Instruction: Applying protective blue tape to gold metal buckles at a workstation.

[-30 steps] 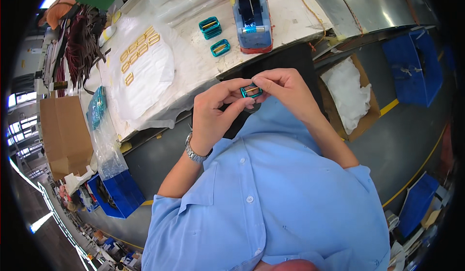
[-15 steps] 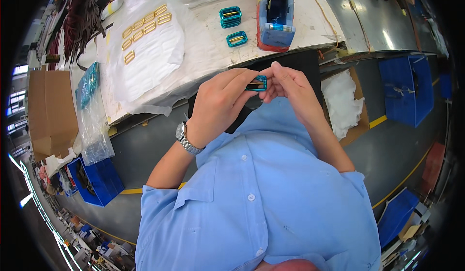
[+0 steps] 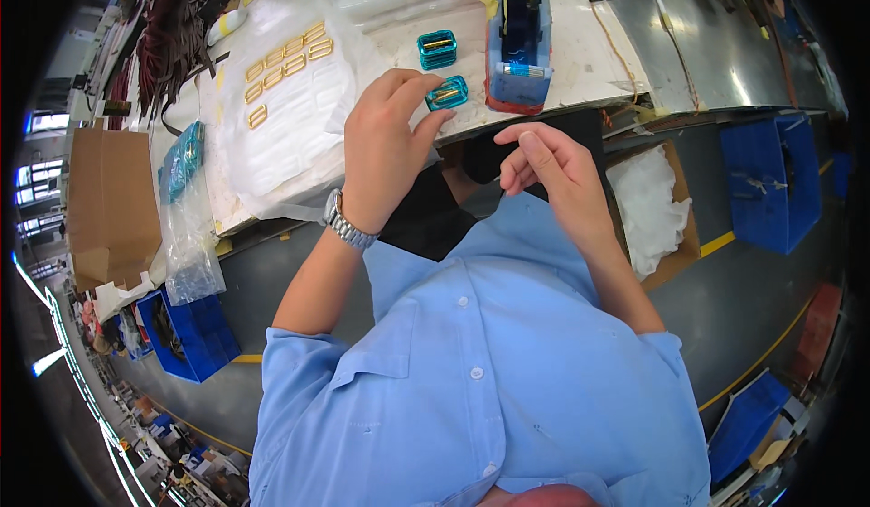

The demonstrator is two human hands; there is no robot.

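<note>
At the table's front edge, my left hand, with a steel watch on its wrist, holds a teal-rimmed buckle with a gold bar between thumb and fingers. The buckle is at the spot of a similar one, which it mostly covers. Just behind it stands a small stack of teal-rimmed buckles. My right hand hovers before the table edge, holding nothing, its fingers loosely bent and apart. To the left, several gold buckles lie in rows on a white sheet.
A blue tape dispenser stands right of the stack. Bagged teal pieces hang by the table's left side near a cardboard box. Right of me are a box with white wadding and a blue bin.
My left hand has carried the buckle away from my right hand, forward to the spot by the stack. My right hand has let go and stays near my body, its fingers looser.
</note>
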